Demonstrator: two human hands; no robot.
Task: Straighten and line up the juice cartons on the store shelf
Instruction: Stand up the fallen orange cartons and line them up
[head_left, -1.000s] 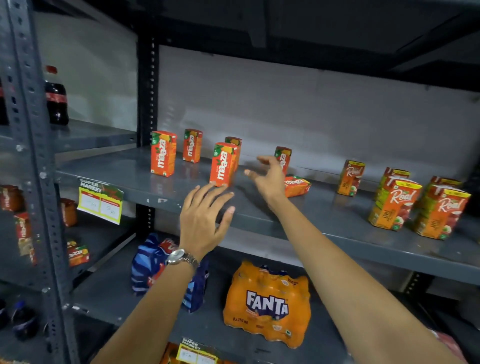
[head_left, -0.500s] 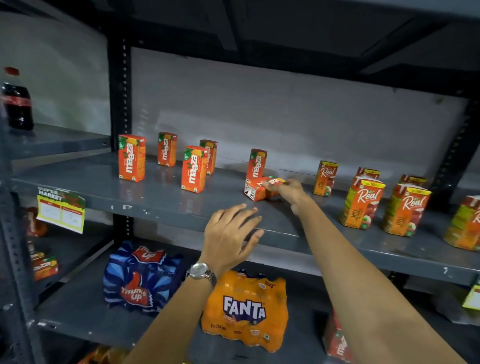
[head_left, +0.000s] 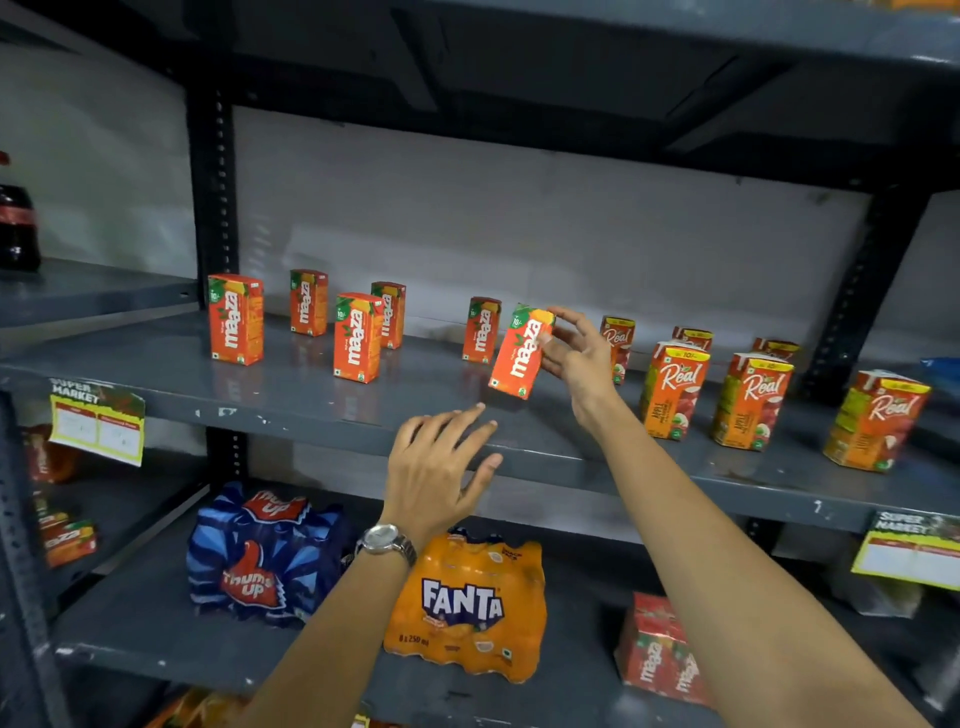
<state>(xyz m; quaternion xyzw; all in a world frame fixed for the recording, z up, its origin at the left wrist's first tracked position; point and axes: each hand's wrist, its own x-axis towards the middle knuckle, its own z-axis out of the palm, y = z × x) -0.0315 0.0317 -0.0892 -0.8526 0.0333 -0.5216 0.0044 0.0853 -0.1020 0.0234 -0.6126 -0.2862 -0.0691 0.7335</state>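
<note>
The right hand (head_left: 574, 358) pinches an orange Maaza carton (head_left: 521, 352) between thumb and fingers and holds it tilted, its top leaning right, low over the grey metal shelf (head_left: 291, 395). It is hard to tell if its bottom corner touches the shelf. The left hand (head_left: 439, 470) is spread wide with nothing in it, near the shelf's front edge. The carton has white letters and a green corner with a mango on it.

Half a second ago this carton lay flat on its side with the right hand just reaching it. Now it is lifted and almost standing.

Five more Maaza cartons (head_left: 357, 338) stand to its left, not in a line. Real juice cartons (head_left: 675, 389) stand to the right. Below sit a Fanta pack (head_left: 467, 608) and a Thums Up pack (head_left: 260, 561). The wall behind is pale grey.
</note>
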